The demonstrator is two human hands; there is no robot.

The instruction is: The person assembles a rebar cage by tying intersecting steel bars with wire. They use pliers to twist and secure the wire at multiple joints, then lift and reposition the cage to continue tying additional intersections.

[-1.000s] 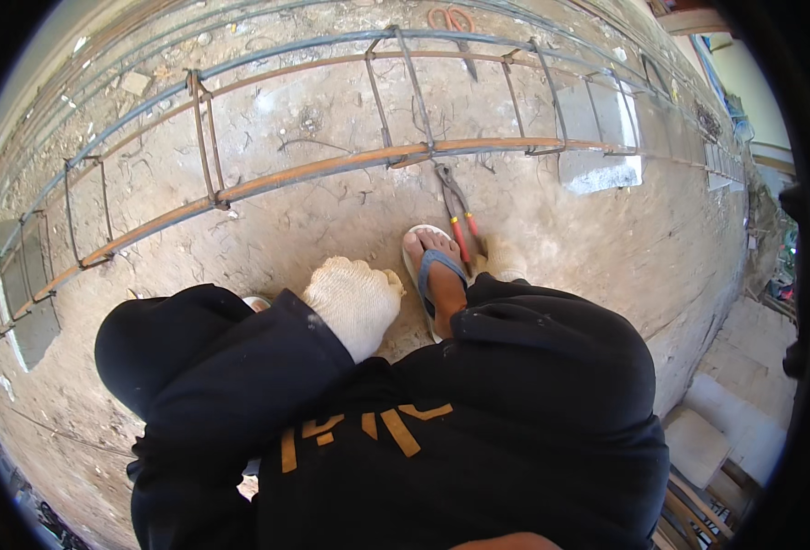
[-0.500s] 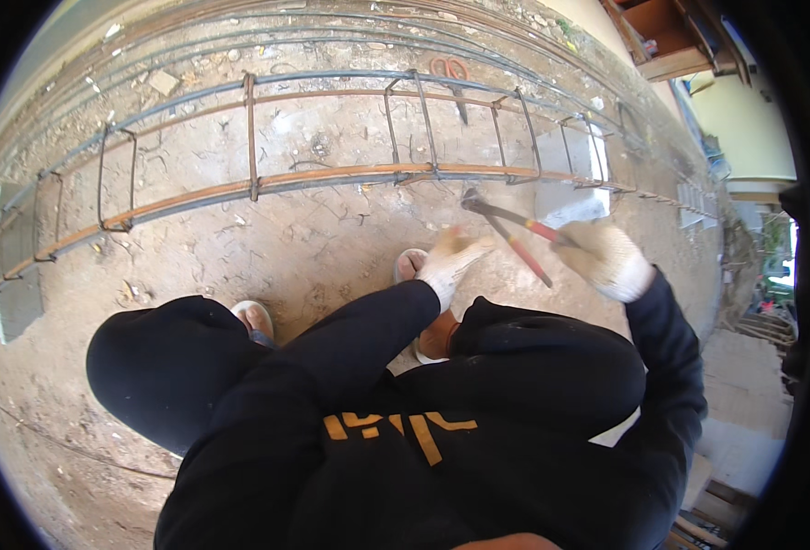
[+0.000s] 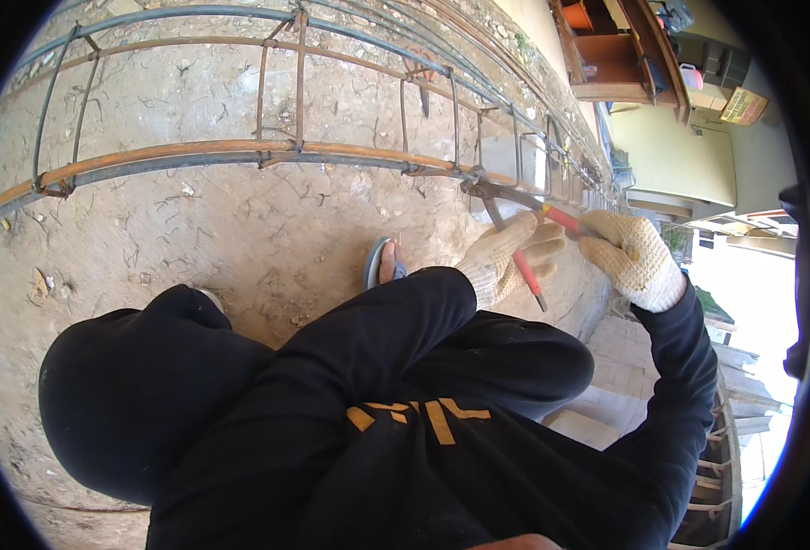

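Observation:
My gloved right hand [image 3: 627, 249] is closed round one red handle of a pair of long-handled pincers [image 3: 512, 194]. The dark jaws of the pincers meet the lower bars of the rebar cage [image 3: 350, 158], near a joint with a crosswise stirrup; whether they bite on anything is too small to tell. My left hand [image 3: 501, 257], also in a cream knitted glove, is at the other handle [image 3: 526, 272], which crosses in front of its palm. Its fingers are stretched out and apart, not wrapped round that handle.
Across the ground in front of me runs the cage, with square stirrups [image 3: 298, 82] along it. Beyond it lie a red-handled tool [image 3: 420, 73] and several long loose bars [image 3: 478, 50]. Short wire scraps litter the dirt floor [image 3: 240, 229]. A wooden cabinet [image 3: 606, 64] stands far right.
The pincers' jaws have come up to the cage's lower bars. My left hand has moved right, to the free handle. My view has tilted and shifted to the right.

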